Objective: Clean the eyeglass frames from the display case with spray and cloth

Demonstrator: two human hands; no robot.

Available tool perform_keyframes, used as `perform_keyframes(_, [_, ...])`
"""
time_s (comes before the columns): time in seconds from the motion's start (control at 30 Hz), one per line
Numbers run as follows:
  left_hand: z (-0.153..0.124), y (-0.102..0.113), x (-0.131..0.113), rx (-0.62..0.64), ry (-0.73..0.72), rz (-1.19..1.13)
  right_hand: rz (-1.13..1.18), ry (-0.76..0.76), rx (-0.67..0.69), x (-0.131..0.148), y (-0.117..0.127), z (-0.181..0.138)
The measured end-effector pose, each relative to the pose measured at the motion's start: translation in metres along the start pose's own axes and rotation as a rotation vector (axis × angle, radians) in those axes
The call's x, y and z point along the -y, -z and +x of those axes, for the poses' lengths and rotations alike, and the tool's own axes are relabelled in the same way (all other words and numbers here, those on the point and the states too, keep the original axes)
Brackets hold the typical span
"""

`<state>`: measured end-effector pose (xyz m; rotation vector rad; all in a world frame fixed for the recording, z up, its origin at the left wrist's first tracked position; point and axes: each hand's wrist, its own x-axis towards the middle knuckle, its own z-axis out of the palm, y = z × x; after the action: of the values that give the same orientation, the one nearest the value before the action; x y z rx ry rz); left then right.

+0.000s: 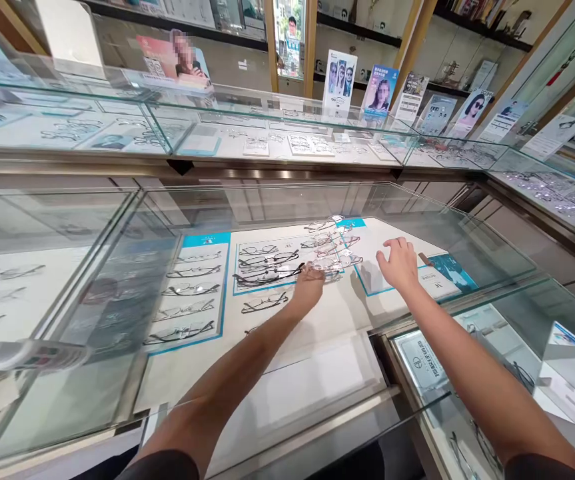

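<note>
Inside the glass display case, my left hand (310, 288) has its fingers bent at the end of a row of eyeglasses. They close on the edge of a pair of black-framed eyeglasses (267, 275); the fingertips are partly hidden. Just past them lie clear and pinkish eyeglasses (334, 250), loosely bunched and overlapping. To the right, my right hand (400, 263) hovers above a white display board (374, 267) with a blue edge. Its thumb and fingers are apart, slightly curled, with nothing between them. Nearer me, another pair of dark eyeglasses (264, 303) rests on the case floor.
A blue-edged board (224, 293) with several eyeglasses stands on the left. A picture card (452, 270) lies right of my right hand. Glass panes and a metal frame (387, 360) border the case. Behind it runs another glass counter (287, 120) with eyeglasses and upright cards.
</note>
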<state>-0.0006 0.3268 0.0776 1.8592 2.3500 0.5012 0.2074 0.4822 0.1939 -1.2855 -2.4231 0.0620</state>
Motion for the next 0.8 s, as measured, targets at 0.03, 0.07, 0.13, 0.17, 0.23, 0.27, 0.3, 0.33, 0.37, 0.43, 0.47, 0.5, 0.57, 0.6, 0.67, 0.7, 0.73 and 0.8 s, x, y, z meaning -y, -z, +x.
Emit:
perform_keyframes(0.03, [-0.012,0.002,-0.005,0.022,-0.002,0.002,0.001,0.001,0.002,-0.001,-0.001,0.001])
perform_keyframes(0.07, [-0.025,0.003,-0.010,0.046,-0.007,0.001,0.000,0.003,0.004,-0.002,-0.002,0.001])
perform_keyframes(0.13, [-0.052,0.007,-0.019,0.096,-0.019,-0.014,-0.007,0.005,0.007,-0.003,-0.003,0.002])
perform_keyframes(0.17, [-0.065,0.010,-0.024,0.123,-0.022,-0.027,-0.010,0.004,0.008,-0.004,-0.004,0.003])
perform_keyframes(0.23, [-0.095,0.017,-0.032,0.182,-0.020,-0.068,-0.014,0.003,0.006,-0.005,-0.004,0.003])
perform_keyframes(0.27, [-0.110,0.022,-0.036,0.213,-0.020,-0.093,-0.012,0.002,0.004,-0.005,-0.004,0.003])
perform_keyframes(0.3, [-0.126,0.028,-0.039,0.241,-0.026,-0.121,-0.011,0.002,0.002,-0.005,-0.004,0.003])
perform_keyframes(0.33, [-0.142,0.035,-0.043,0.265,-0.033,-0.150,-0.011,0.002,0.000,-0.005,-0.004,0.003])
perform_keyframes(0.37, [-0.157,0.043,-0.046,0.285,-0.038,-0.178,-0.011,0.002,-0.001,-0.005,-0.004,0.003])
perform_keyframes(0.43, [-0.184,0.061,-0.054,0.313,-0.038,-0.244,-0.014,0.004,-0.003,-0.006,-0.004,0.004])
perform_keyframes(0.47, [-0.195,0.072,-0.058,0.330,-0.035,-0.293,-0.015,0.006,-0.003,-0.007,-0.004,0.004])
perform_keyframes(0.5, [-0.203,0.083,-0.062,0.359,-0.028,-0.369,-0.016,0.007,-0.003,-0.007,-0.004,0.004])
perform_keyframes(0.57, [-0.214,0.106,-0.071,0.406,-0.025,-0.477,-0.019,0.008,-0.001,-0.008,-0.005,0.005])
perform_keyframes(0.6, [-0.216,0.117,-0.075,0.420,-0.019,-0.507,-0.020,0.008,-0.001,-0.009,-0.005,0.005])
perform_keyframes(0.67, [-0.219,0.142,-0.084,0.432,0.009,-0.537,-0.018,0.008,0.000,-0.009,-0.005,0.005])
perform_keyframes(0.7, [-0.220,0.154,-0.089,0.444,0.020,-0.558,-0.016,0.008,0.001,-0.010,-0.005,0.006])
perform_keyframes(0.73, [-0.221,0.167,-0.092,0.464,0.021,-0.587,-0.015,0.008,0.000,-0.010,-0.006,0.006])
perform_keyframes(0.8, [-0.222,0.196,-0.099,0.476,-0.007,-0.650,-0.012,0.009,-0.002,-0.011,-0.006,0.006])
